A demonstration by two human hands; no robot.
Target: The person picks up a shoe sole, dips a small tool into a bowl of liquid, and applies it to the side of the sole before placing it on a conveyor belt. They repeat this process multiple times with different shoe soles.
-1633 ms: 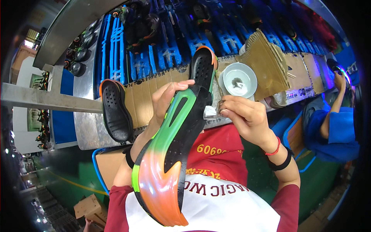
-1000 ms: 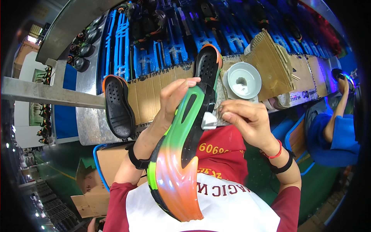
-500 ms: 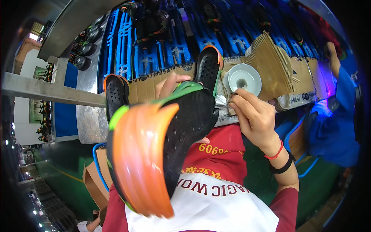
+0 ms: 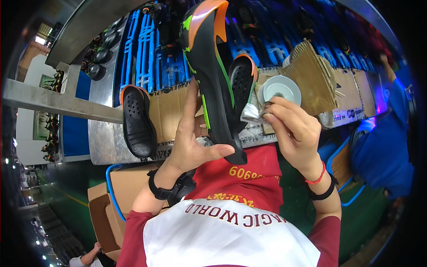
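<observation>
My left hand grips a black shoe sole with orange and green edging, held upright on its side above the bench. Close to the sole's right side, my right hand pinches a crumpled white cloth; a small dark bit shows at the fingertips. A white bowl with a greyish patch inside stands just beyond the right hand. Partly behind the held sole, a second black sole with an orange rim lies on the bench. Another such sole lies to the left.
Flattened cardboard covers the bench, and a bent cardboard piece stands behind the bowl. Blue racks line the far side. A metal bar juts in from the left. At the right is a person in blue.
The held sole has swung from low in front of me, underside showing, to upright over the bench. My left hand now shows fully. My right hand, still pinching the cloth, has barely moved.
</observation>
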